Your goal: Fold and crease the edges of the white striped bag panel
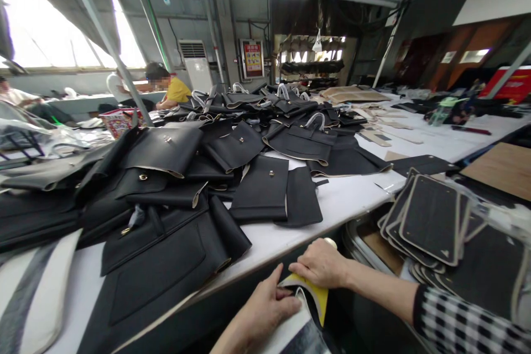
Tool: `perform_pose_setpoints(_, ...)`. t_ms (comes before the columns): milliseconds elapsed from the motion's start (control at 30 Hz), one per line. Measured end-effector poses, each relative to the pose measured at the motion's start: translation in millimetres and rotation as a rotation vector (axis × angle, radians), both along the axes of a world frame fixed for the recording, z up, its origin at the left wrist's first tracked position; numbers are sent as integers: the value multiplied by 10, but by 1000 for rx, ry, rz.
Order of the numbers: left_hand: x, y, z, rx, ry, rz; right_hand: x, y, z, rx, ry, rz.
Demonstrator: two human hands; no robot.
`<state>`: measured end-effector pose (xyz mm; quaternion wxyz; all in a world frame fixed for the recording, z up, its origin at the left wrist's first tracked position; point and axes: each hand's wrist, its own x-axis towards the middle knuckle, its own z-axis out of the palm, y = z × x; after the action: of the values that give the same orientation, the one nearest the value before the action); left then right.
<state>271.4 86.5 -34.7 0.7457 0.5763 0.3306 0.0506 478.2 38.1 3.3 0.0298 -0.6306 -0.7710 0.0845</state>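
Note:
At the lower middle, beside the table's front edge, my left hand (271, 307) lies along the rim of a white panel (286, 334) with a dark band. Its thumb presses on the panel and the index finger points up. My right hand (321, 264) is closed over the top of a curved yellow piece (321, 300) with a pale edge, against the panel's dark border. A small pale rounded end (331, 242) shows just beyond the right knuckles; what it belongs to is hidden. The panel's lower part runs out of view.
Black leather bag pieces (166, 271) with gold clasps are heaped on the white table (257, 238). Another white panel (41, 298) lies at left. Dark pale-edged panels (431, 218) are stacked at right. A green bottle (443, 110) stands farther back. People sit at the back left.

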Motion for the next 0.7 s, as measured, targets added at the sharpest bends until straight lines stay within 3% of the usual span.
perform_pose_setpoints(200, 31, -29, 104, 2, -177, -93, -55, 73, 27, 76, -111, 122)
perform_pose_setpoints(700, -20, -3, 129, 372, 1, -155, -120, 46, 82, 73, -193, 171)
